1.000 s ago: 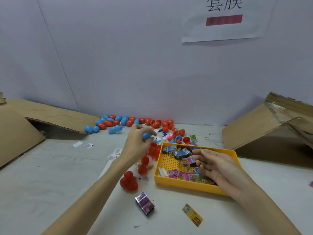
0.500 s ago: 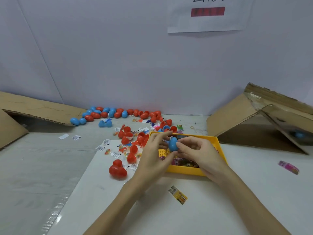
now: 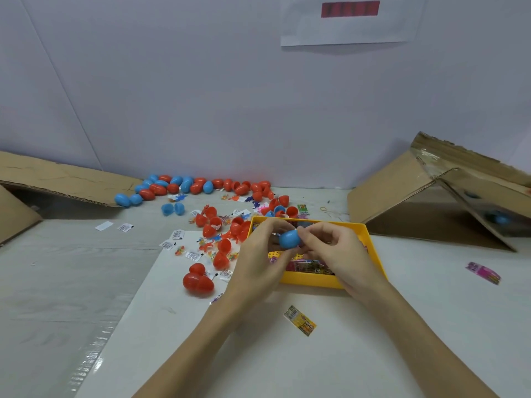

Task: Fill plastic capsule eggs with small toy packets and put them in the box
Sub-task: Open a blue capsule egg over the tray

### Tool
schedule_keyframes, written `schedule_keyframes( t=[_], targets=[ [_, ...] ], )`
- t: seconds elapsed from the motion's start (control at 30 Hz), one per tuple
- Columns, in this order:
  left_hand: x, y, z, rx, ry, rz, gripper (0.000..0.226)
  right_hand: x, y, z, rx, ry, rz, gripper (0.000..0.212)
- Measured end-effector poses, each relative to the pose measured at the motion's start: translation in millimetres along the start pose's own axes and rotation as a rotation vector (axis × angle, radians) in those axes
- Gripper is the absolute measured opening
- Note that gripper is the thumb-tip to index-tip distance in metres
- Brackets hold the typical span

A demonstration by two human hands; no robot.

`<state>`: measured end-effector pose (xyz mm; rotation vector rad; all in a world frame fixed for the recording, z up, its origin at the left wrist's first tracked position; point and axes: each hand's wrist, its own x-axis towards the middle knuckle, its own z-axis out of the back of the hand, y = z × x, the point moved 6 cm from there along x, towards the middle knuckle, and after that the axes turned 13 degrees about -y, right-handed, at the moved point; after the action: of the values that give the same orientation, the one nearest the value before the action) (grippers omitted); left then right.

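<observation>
both hands meet over the yellow rectangular plastic tray, just right of centre. the left hand and the right hand pinch one blue plastic capsule egg between them, left fingertips at its 9 o'clock end, right thumb and fingers at its 3 o'clock end. the egg is lifted above the tray, lying roughly on its side. whether its two halves are fully closed cannot be told.

inside the tray, colourful small toy packets show below the hands, partly hidden.

at 9 o'clock from the tray, open red plastic egg halves lie scattered among small white paper labels and tiny toys. a closed red plastic egg pair sits at 8 o'clock. along the wall at 11 o'clock runs a row of blue and red closed eggs.

a yellow printed packet lies on the white table at 6 o'clock; a pink packet lies at 3 o'clock. a tilted brown cardboard box stands at 2 o'clock, a blue egg blurred inside it. a flattened cardboard flap lies at 10 o'clock.
</observation>
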<state>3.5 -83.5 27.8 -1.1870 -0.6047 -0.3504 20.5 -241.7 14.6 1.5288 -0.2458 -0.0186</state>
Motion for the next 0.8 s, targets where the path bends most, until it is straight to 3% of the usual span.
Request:
schedule_keyframes(
  t=[0.2,0.37,0.47,0.53,0.6,0.7,0.73,0.8],
  targets=[
    [2.5,3.0,4.6,0.051,0.027,0.011,0.026,1.9,1.2,-1.0,-0.059,0.049,0.072,0.017],
    [5.1,3.4,6.0,-0.01,0.013,0.048,0.046,3.4,-3.9,-1.1,-0.047,0.01,0.047,0.018],
    [5.7,1.1,5.9,0.0,0.018,-0.003,0.037,4.1,-1.6,-1.4,-0.003,0.013,0.024,0.029],
    [5.1,5.9,8.8,0.005,-0.015,0.038,0.033,8.2,0.0,6.9,0.023,-0.063,0.04,0.021],
    [4.5,12.0,10.8,0.014,-0.044,0.096,0.035,12.2,2.3,21.7,-0.122,-0.171,0.139,0.014],
    [5.3,15.2,12.8,0.0,-0.073,0.145,0.037,12.8,3.7,30.7,-0.64,-0.201,0.316,0.01],
    [5.6,15.2,13.1,0.002,-0.075,0.14,0.035,12.5,1.8,30.2,-0.753,-0.171,0.317,0.007],
    [5.7,14.2,13.9,0.011,-0.074,0.132,0.032,12.8,-5.1,28.8,-0.843,-0.113,0.251,0.022]
  ],
)
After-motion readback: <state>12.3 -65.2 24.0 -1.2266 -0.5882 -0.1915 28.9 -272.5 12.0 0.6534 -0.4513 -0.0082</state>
